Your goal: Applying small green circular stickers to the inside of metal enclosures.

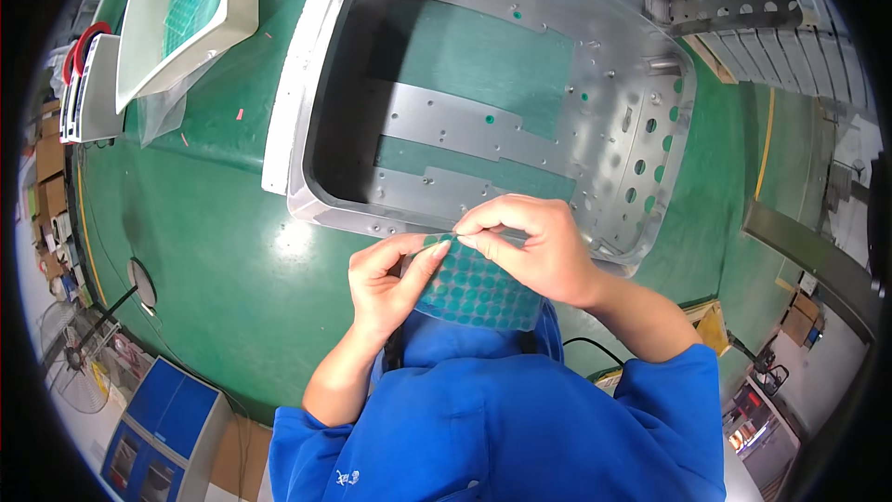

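Observation:
Between my hands hangs a clear sheet of round green stickers [483,290], set in rows. My left hand [383,284] pinches its upper left corner between thumb and forefinger. At the sheet's top edge, the thumb and forefinger of my right hand [534,242] close together beside the left fingertips. Whether a single sticker is between the right fingertips is too small to tell. Just beyond my hands stands a large open grey metal housing [465,112] with holes in its walls and cut-outs in its base. A few small green dots [490,119] show on its inner surfaces.
A white bin [243,9] holding green sheets and clear plastic stands at the far left. Near it are grey boxes with red handles [85,42]. A pedestal fan [79,353] and a blue cabinet [172,409] are at the lower left. A metal beam [808,265] crosses the right.

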### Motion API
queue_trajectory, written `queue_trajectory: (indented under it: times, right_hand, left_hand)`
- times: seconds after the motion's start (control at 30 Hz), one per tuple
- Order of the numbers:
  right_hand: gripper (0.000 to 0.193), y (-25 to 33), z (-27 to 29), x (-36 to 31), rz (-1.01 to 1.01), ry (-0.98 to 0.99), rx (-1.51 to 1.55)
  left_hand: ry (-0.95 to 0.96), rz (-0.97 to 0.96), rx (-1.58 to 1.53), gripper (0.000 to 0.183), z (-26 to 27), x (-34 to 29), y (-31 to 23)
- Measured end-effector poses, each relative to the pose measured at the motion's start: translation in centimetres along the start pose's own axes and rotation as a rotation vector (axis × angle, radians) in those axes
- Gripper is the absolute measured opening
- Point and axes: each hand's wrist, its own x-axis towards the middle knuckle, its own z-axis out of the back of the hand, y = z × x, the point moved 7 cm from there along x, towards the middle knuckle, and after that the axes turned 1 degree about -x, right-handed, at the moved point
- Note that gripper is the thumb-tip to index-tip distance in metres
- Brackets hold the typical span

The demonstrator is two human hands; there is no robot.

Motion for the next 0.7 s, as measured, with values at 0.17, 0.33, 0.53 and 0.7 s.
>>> queue_trajectory:
  times: [0.17, 0.33, 0.53, 0.7]
  right_hand:
    - [0.006, 1.8, 0.0, -1.3, 0.419, -0.196, -0.399]
    - [0.006, -2.8, 2.7, 1.7, 0.051, -0.175, -0.099]
    - [0.003, -15.7, 4.2, 4.4, -0.287, -0.042, -0.421]
    - [0.003, -15.4, 3.9, 4.7, -0.304, -0.010, -0.549]
  left_hand:
    - [-0.029, 0.071, -0.018, 0.007, -0.4, 0.1, 0.8]
    - [-0.096, 0.085, 0.005, 0.005, 0.5, 0.0, 2.0]
    - [-0.049, 0.056, 0.075, 0.007, 0.5, -0.3, 1.9]
    - [-0.052, 0.040, 0.081, 0.008, 0.6, -0.3, 2.1]
